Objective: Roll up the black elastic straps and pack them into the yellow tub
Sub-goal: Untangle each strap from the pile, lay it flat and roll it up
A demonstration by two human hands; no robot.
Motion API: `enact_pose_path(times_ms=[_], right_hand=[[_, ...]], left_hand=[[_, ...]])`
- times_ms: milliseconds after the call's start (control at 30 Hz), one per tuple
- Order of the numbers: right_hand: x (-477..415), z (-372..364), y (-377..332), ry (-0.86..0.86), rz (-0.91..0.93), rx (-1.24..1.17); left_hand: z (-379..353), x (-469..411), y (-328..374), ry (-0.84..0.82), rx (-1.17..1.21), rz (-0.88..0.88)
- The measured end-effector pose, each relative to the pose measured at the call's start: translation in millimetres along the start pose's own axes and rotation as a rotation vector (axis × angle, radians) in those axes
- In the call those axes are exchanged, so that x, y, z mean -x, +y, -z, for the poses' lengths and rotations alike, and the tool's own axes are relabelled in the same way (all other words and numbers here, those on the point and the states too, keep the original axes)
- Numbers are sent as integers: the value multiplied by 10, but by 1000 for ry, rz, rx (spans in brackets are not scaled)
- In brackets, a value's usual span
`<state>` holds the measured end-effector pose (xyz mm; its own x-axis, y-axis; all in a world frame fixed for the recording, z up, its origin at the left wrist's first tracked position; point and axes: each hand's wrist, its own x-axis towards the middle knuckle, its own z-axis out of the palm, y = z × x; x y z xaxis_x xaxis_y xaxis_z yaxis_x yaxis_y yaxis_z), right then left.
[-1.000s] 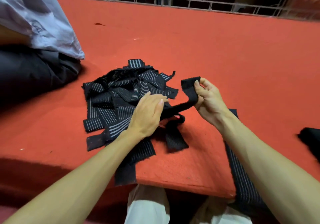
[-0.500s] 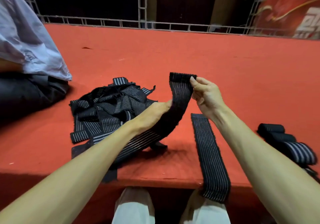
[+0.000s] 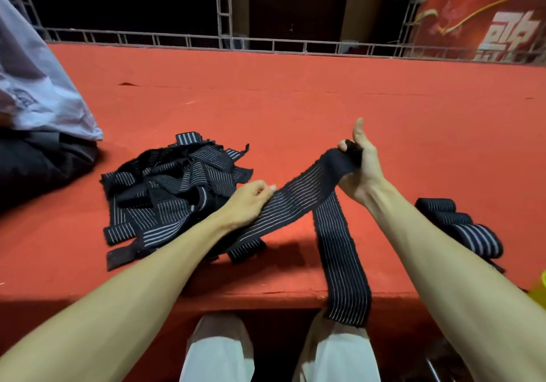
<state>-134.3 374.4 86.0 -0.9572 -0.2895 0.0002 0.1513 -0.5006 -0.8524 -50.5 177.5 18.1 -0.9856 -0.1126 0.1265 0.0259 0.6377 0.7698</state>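
Observation:
A black elastic strap (image 3: 304,192) with thin white stripes stretches between my hands above the red table. My right hand (image 3: 362,169) grips its upper end, thumb pointing up, with the strap end curled in the fingers. My left hand (image 3: 251,201) pinches the strap lower down. A loose heap of straps (image 3: 171,192) lies left of my hands. Another strap (image 3: 339,254) lies flat and hangs over the table's front edge. Rolled straps (image 3: 461,228) sit at the right. A sliver of the yellow tub (image 3: 540,290) shows at the right edge.
The red felt table (image 3: 295,101) runs back to a metal rail (image 3: 266,44). A person in a pale shirt (image 3: 38,92) and dark trousers sits at the left. My knees in white trousers (image 3: 218,355) are under the front edge.
My right hand has turned, thumb up, and curled the strap's end into its fingers. My left hand slid along the strap, which is now pulled straighter. The camera tilted up.

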Motion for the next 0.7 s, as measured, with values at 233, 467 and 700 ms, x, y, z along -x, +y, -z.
enact_pose_path(times_ms=[233,467,700], right_hand=[[-91,240,308,228,-75,305],[-156,120,804,71,-76,674],[-83,-402,1249,-454,166,1327]], left_hand=[[179,229,-346,-299,50,58],[324,434,-1062,-373,-126,152],[65,328,-903,-22,164,36]])
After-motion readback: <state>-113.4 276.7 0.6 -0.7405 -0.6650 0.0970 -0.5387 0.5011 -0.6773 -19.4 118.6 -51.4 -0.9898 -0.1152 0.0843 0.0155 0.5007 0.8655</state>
